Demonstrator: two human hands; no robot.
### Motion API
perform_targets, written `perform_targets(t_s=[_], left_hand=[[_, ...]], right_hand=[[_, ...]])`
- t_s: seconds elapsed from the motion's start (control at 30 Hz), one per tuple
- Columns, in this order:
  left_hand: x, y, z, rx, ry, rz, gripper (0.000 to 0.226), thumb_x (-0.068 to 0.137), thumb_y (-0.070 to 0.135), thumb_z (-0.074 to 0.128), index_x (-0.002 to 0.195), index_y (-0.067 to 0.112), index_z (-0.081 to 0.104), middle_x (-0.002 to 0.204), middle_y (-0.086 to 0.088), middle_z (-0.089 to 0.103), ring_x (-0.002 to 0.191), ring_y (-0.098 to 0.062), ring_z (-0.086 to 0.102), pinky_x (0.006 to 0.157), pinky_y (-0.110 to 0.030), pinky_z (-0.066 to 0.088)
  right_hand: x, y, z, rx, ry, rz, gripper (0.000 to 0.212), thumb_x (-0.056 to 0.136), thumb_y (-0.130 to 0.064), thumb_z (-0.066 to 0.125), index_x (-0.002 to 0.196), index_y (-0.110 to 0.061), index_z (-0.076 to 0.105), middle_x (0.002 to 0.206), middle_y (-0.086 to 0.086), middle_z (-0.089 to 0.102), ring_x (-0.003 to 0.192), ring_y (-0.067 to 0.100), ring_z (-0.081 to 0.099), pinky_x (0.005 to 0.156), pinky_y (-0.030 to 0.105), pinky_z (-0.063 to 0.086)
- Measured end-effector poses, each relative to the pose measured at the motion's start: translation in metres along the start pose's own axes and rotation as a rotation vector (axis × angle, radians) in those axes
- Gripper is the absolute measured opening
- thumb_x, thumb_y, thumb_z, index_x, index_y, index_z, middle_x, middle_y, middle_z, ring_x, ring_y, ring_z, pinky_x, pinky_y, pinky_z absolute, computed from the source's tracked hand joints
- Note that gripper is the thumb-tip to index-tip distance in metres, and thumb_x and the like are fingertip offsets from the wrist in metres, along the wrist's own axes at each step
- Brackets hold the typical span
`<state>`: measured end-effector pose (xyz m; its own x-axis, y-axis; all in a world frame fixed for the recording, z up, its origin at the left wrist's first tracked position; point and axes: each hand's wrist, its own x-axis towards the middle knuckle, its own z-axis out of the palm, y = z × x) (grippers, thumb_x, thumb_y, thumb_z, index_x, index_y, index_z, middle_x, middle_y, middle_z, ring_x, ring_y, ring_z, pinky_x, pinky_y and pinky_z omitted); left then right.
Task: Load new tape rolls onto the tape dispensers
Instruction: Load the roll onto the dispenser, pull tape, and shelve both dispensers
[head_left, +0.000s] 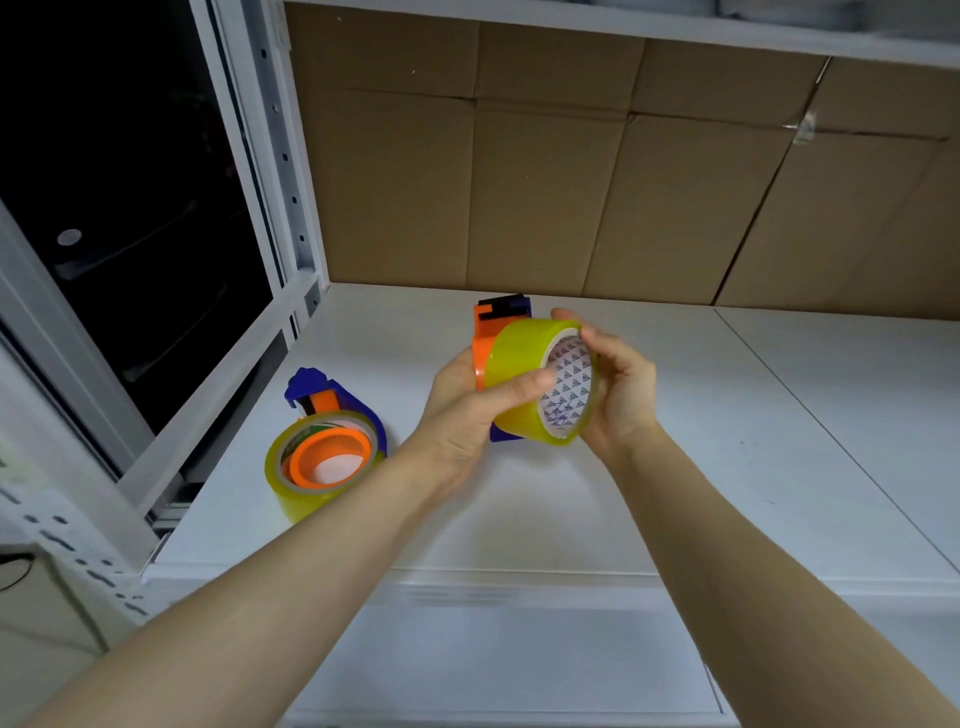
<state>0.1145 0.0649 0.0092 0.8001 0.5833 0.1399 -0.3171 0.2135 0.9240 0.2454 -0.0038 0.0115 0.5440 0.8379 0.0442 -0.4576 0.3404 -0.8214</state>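
Both hands close around the work: left hand (467, 410) clasps the orange dispenser (485, 338), right hand (618, 389) the yellow tape roll (519, 374). Keep core square to hub, press evenly. A loaded dispenser (332, 441) lies near left.

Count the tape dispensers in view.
2. One tape dispenser, already carrying a roll, lies on the white shelf at left; the other tape dispenser is held up between both hands, mostly hidden behind the yellow tape roll.
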Motion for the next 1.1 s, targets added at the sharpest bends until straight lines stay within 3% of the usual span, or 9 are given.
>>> perform_targets(t_s=[0.23,0.33,0.43,0.53,0.73,0.8,0.9,1.0,1.1], left_hand=[[-0.001,-0.003,-0.016,0.315,0.108,0.119,0.057,0.056,0.003,0.085,0.104,0.023,0.061,0.096,0.0,0.069,0.085,-0.011,0.068,0.069,-0.029,0.058],[-0.001,-0.01,-0.02,0.443,0.123,0.117,0.073,0.049,0.011,0.09,0.113,0.02,0.056,0.105,-0.005,0.066,0.094,-0.019,0.065,0.071,-0.032,0.058],[-0.001,-0.014,-0.021,0.548,0.137,0.103,0.083,0.043,0.021,0.091,0.116,0.025,0.052,0.112,-0.004,0.063,0.1,-0.019,0.062,0.079,-0.031,0.055],[-0.002,-0.018,-0.023,0.623,0.142,0.093,0.085,0.044,0.022,0.092,0.117,0.026,0.05,0.113,-0.003,0.062,0.102,-0.02,0.061,0.082,-0.036,0.054],[0.0,-0.017,-0.026,0.609,0.127,0.069,0.08,0.044,0.03,0.091,0.115,0.018,0.056,0.106,-0.004,0.066,0.096,-0.02,0.065,0.077,-0.032,0.057],[0.0,-0.015,-0.027,0.609,0.13,0.063,0.084,0.038,0.04,0.089,0.114,0.018,0.058,0.105,-0.003,0.067,0.095,-0.02,0.066,0.078,-0.034,0.058],[0.0,-0.012,-0.028,0.62,0.123,0.053,0.076,0.04,0.032,0.09,0.109,0.019,0.06,0.102,-0.003,0.068,0.093,-0.019,0.066,0.077,-0.032,0.058],[0.0,-0.005,-0.03,0.61,0.075,0.031,0.058,0.05,0.013,0.091,0.097,0.027,0.059,0.094,0.002,0.067,0.086,-0.015,0.065,0.069,-0.025,0.057],[-0.001,-0.001,-0.03,0.643,0.08,0.044,0.059,0.051,0.011,0.09,0.095,0.031,0.056,0.093,0.005,0.065,0.085,-0.014,0.063,0.07,-0.026,0.056]], right_hand=[[0.003,-0.01,0.011,-0.636,0.152,-0.002,0.024,0.076,-0.04,0.06,0.083,-0.018,0.067,0.086,-0.001,0.067,0.084,0.014,0.058,0.076,0.027,0.041],[0.002,-0.023,0.013,-0.835,0.11,-0.002,0.02,0.082,-0.032,0.066,0.092,-0.016,0.071,0.091,-0.004,0.068,0.087,0.009,0.058,0.074,0.023,0.043],[0.004,-0.03,0.013,-0.847,0.135,-0.031,0.022,0.078,-0.021,0.072,0.093,-0.005,0.072,0.088,0.005,0.071,0.084,0.015,0.062,0.078,0.028,0.05],[0.005,-0.029,0.015,-0.943,0.124,-0.077,0.014,0.081,-0.011,0.068,0.09,-0.001,0.07,0.078,0.004,0.067,0.075,0.014,0.06,0.069,0.018,0.051],[0.007,-0.011,0.019,-1.358,0.117,-0.437,0.017,0.092,-0.018,0.055,0.095,-0.007,0.068,0.089,-0.001,0.059,0.083,0.015,0.054,0.074,0.028,0.045],[0.009,-0.009,0.019,-1.397,0.091,-0.51,0.018,0.092,-0.018,0.055,0.096,-0.006,0.067,0.091,-0.001,0.056,0.084,0.014,0.052,0.072,0.026,0.042],[0.012,-0.006,0.019,-1.335,0.068,-0.544,0.016,0.091,-0.016,0.056,0.094,-0.007,0.069,0.091,-0.002,0.058,0.083,0.012,0.053,0.07,0.022,0.043],[0.01,0.0,0.019,-1.083,0.095,-0.46,0.012,0.09,-0.012,0.057,0.089,-0.009,0.068,0.087,-0.002,0.063,0.078,0.0,0.058,0.072,0.014,0.046],[0.008,0.005,0.016,-0.891,0.133,-0.307,0.011,0.092,-0.012,0.055,0.086,-0.012,0.064,0.08,-0.007,0.064,0.073,-0.003,0.058,0.069,0.013,0.048]])
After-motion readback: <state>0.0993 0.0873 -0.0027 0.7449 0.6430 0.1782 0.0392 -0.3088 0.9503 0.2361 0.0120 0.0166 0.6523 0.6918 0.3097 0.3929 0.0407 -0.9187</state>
